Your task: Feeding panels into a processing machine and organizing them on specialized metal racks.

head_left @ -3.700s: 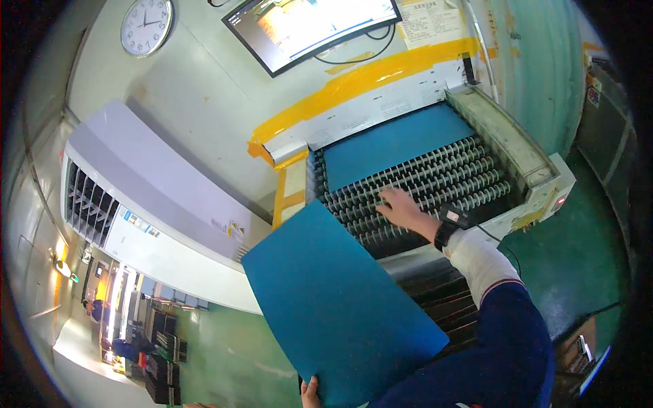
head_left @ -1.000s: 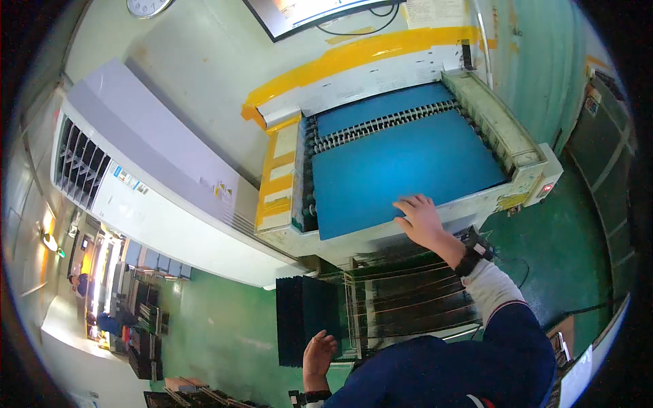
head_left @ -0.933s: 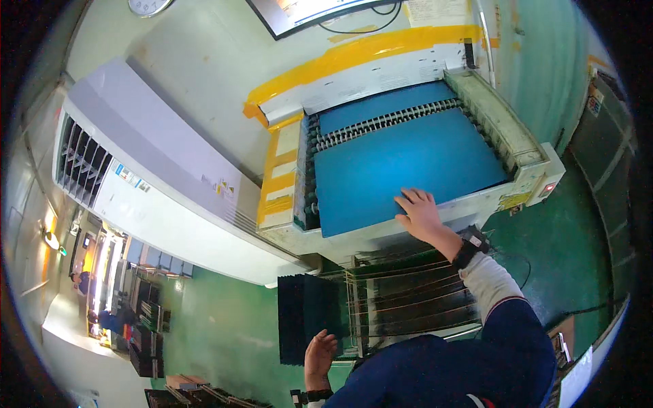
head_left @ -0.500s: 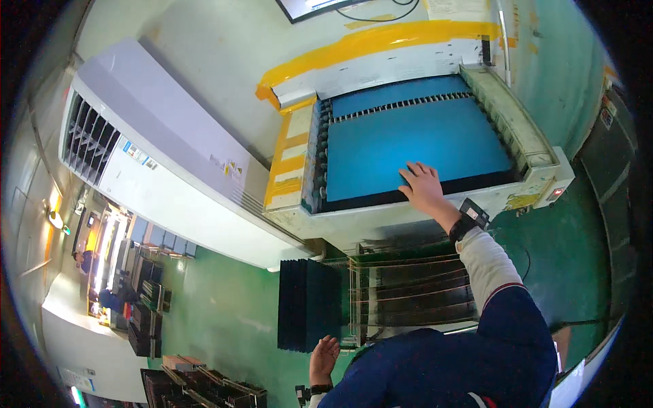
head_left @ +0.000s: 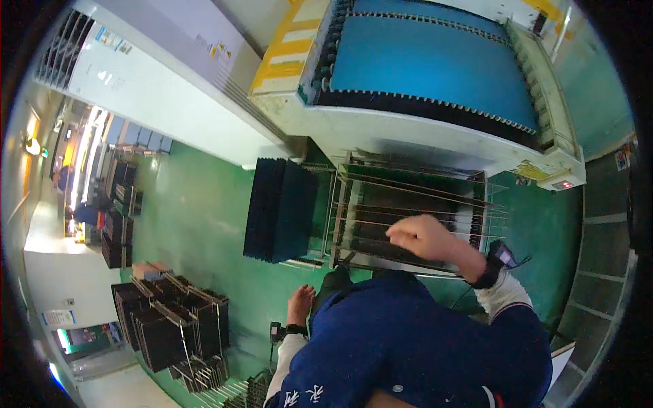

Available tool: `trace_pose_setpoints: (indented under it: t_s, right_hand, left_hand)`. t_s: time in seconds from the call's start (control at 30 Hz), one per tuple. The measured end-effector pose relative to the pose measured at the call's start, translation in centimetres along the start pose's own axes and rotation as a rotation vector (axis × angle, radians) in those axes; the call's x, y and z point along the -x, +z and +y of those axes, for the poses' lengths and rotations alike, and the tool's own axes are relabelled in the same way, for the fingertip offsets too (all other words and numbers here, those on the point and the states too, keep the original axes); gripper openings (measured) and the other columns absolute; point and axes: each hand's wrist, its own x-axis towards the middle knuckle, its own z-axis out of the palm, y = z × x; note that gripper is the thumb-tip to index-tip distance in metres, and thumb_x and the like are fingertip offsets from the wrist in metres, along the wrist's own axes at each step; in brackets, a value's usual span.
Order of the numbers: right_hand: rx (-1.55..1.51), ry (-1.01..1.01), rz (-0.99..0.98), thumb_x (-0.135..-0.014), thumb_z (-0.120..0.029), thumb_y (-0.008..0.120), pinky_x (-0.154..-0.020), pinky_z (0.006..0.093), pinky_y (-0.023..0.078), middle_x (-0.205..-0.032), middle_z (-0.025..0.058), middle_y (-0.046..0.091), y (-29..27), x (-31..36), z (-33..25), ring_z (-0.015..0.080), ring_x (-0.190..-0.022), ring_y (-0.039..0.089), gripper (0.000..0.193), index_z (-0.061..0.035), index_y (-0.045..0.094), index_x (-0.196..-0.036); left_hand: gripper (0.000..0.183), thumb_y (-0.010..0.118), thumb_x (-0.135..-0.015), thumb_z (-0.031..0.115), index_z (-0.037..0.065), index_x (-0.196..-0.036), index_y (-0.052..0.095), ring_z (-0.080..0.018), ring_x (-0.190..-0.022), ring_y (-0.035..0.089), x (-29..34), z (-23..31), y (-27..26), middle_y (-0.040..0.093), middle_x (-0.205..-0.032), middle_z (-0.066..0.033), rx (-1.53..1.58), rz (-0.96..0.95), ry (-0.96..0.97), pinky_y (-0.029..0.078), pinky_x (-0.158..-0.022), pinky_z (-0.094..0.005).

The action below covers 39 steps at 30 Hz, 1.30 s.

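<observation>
My right hand (head_left: 423,238) hangs above a wire rack (head_left: 408,194), its fingers bent inward and nothing visible in them. Its wrist carries a black band with a small device. Low beside my body, my left hand (head_left: 300,304) is empty, with fingers loosely curled and partly apart. Beyond the rack stands a pale machine (head_left: 408,146) with a roller bed. A flat blue panel (head_left: 428,64) lies on that bed, and a toothed row of small rollers shows along its near edge. Another blue panel (head_left: 435,12) lies farther in, past a second roller row.
A block of dark upright panels (head_left: 282,211) stands on the green floor left of the rack. A tall white air conditioner (head_left: 163,88) is left of the machine. Racks of dark panels (head_left: 170,319) stand lower left. Dark shelving (head_left: 605,251) is at right.
My right hand has left the blue panel and drawn back over the rack, its fingers now bent. The near roller row has come into sight. The view has tilted down toward my body.
</observation>
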Motion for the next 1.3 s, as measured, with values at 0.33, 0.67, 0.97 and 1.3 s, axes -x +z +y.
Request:
trace_pose_setpoints:
  t_s: [0.33, 0.67, 0.97, 1.3]
  right_hand:
    - [0.236, 0.1, 0.047, -0.079, -0.02, 0.06, -0.077, 0.0414, 0.045, -0.098, 0.0152, 0.059, 4.9, 5.7, -0.5, 0.0341, -0.09, 0.056, 0.03, -0.0035, 0.057, -0.103]
    - [0.462, 0.096, 0.177, -0.072, -0.014, 0.065, -0.089, 0.0409, 0.04, -0.11, 0.0144, 0.055, 7.8, 8.7, -1.7, 0.0322, -0.104, 0.05, 0.039, -0.002, 0.055, -0.108]
    - [0.726, 0.19, 0.174, -0.069, -0.013, 0.066, -0.098, 0.0434, 0.031, -0.132, 0.0154, 0.039, 13.2, 10.7, -4.2, 0.0324, -0.118, 0.039, 0.048, 0.001, 0.051, -0.112]
    - [0.626, 0.205, 0.462, -0.07, -0.01, 0.063, -0.088, 0.0447, 0.036, -0.106, 0.0151, 0.051, 14.9, 9.6, -1.6, 0.0346, -0.099, 0.046, 0.04, -0.0027, 0.052, -0.108]
  left_hand:
    - [0.037, 0.054, -0.087, 0.019, -0.004, -0.115, 0.048, -0.0285, -0.088, 0.06, 1.3, -3.1, 0.4, 0.059, -0.103, -0.0185, -0.217, -0.051, -0.049, 0.051, -0.074, -0.0337]
    - [0.034, 0.054, -0.087, 0.02, -0.003, -0.112, 0.05, -0.0262, -0.085, 0.061, 0.9, -1.8, 2.4, 0.06, -0.101, -0.0166, -0.134, -0.121, -0.089, 0.051, -0.071, -0.0327]
    - [0.026, 0.052, -0.087, 0.015, -0.002, -0.107, 0.051, -0.0239, -0.072, 0.061, 1.1, -5.9, -7.4, 0.061, -0.091, -0.015, -0.053, 0.003, -0.073, 0.051, -0.06, -0.0321]
    - [0.027, 0.056, -0.085, 0.015, -0.001, -0.105, 0.052, -0.0238, -0.073, 0.062, 3.2, -9.2, -12.5, 0.061, -0.092, -0.0154, -0.011, 0.019, -0.074, 0.05, -0.058, -0.0307]
